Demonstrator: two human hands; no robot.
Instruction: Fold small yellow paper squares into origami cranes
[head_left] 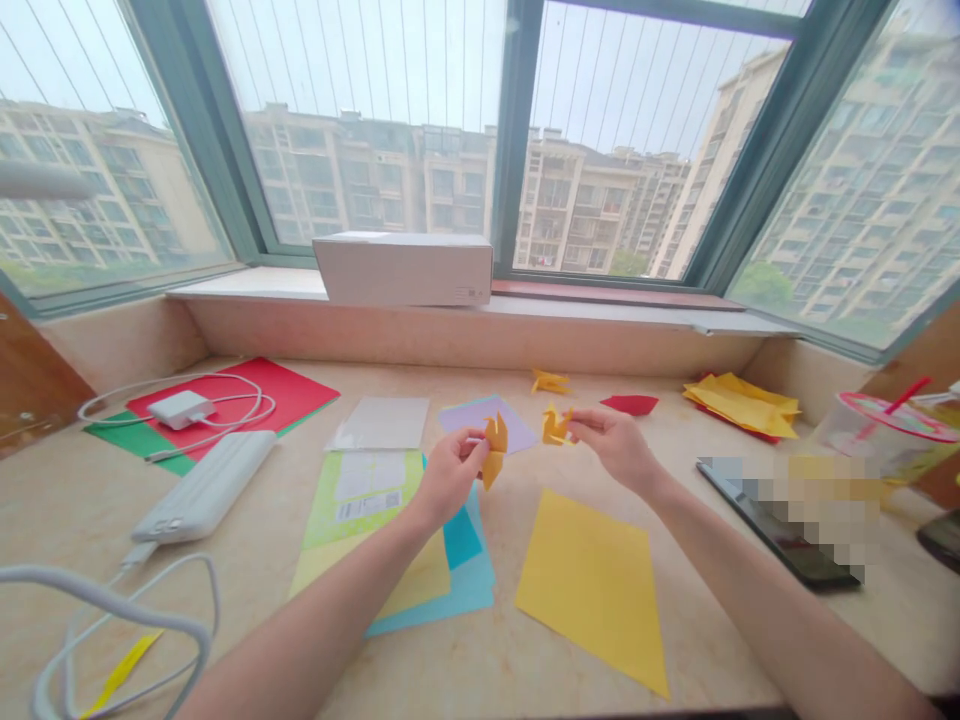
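My left hand pinches a small folded orange paper figure above the desk. My right hand pinches a second folded orange paper figure, held a little to the right of the first. The two figures are apart. Below my hands lie a flat yellow sheet and a stack of blue, yellow and green sheets. A lilac sheet lies just behind the left figure.
Another folded orange piece, a red folded piece and a pile of yellow paper lie further back. A white power bank, charger on red and green sheets, cables, a tablet, a lidded cup and a white box surround the area.
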